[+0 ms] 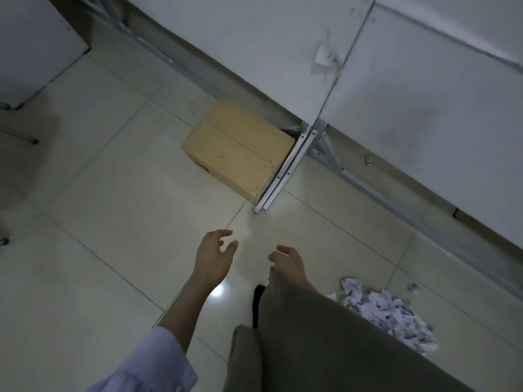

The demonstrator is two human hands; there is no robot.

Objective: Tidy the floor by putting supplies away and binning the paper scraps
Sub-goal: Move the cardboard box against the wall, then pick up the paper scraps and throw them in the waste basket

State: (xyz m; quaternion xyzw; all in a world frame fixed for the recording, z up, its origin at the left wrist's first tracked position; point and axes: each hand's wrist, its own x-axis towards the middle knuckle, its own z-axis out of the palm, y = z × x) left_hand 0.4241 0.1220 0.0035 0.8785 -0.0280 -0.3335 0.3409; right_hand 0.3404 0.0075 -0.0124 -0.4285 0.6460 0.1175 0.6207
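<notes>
The paper scraps (387, 309) lie in a loose heap on the tiled floor (113, 222), at about 4 o'clock from the hands and just beside the person's grey-clad leg. One stray scrap (413, 287) sits near the heap, at its 2 o'clock.

The left hand (215, 256) hangs over bare tile with fingers spread and relaxed, holding nothing. The right hand (285, 261) is loosely curled and, as far as the leg lets it show, also holds nothing.

The scraps look torn and crumpled, so they are likely very light, soft and quick to scatter. A pinch would lift only a few. Cupping both hands in from opposite sides and under the heap should gather more, though small bits will probably slip out.

At 12 o'clock a cardboard box (237, 148) stands against a white table leg (285, 171) with its top flaps closed, so its contents cannot be seen. No bin is in view.
</notes>
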